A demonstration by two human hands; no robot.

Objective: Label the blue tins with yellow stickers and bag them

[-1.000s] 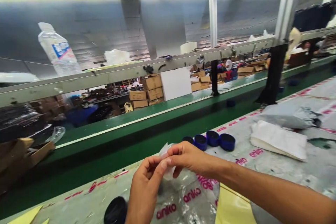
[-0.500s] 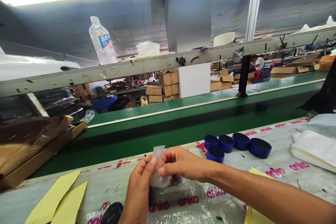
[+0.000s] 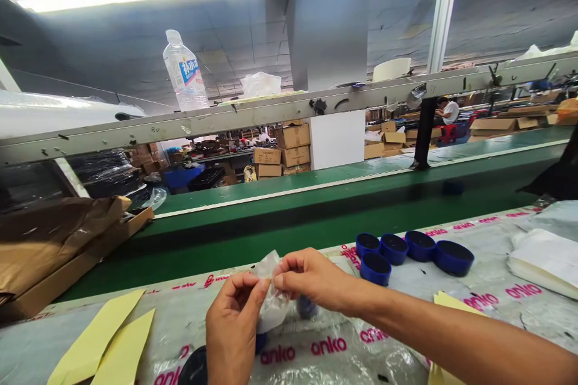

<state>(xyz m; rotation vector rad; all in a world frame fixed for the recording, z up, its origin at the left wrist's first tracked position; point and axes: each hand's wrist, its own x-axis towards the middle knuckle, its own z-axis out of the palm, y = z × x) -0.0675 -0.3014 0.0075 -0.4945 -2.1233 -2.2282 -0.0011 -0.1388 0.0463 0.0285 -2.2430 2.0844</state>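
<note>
Between my two hands is a small translucent plastic bag [image 3: 274, 308], pinched near its upper part. The fingertips of my left hand [image 3: 237, 319] grip it from the left, thumb against forefinger. From the right, my right hand [image 3: 311, 280] pinches the same bag close to the left thumb. Behind and below the bag, partly hidden by it and my hands, are a dark blue round piece [image 3: 307, 307] and a bit of another blue thing [image 3: 261, 343]. A black round part [image 3: 194, 367] lies by my left wrist.
Several blue rings with black tops [image 3: 376, 267] stand right of my hands. Yellow paper sheets [image 3: 97, 337] lie at left, more under my right forearm. White sheets [image 3: 546, 258] sit at far right. A green conveyor belt [image 3: 217, 252] runs behind the table; an open carton [image 3: 90, 271] is at left.
The plastic bag has tilted and its top leans right. My left hand has shifted slightly left and its fingers are more curled. The view has moved a little.
</note>
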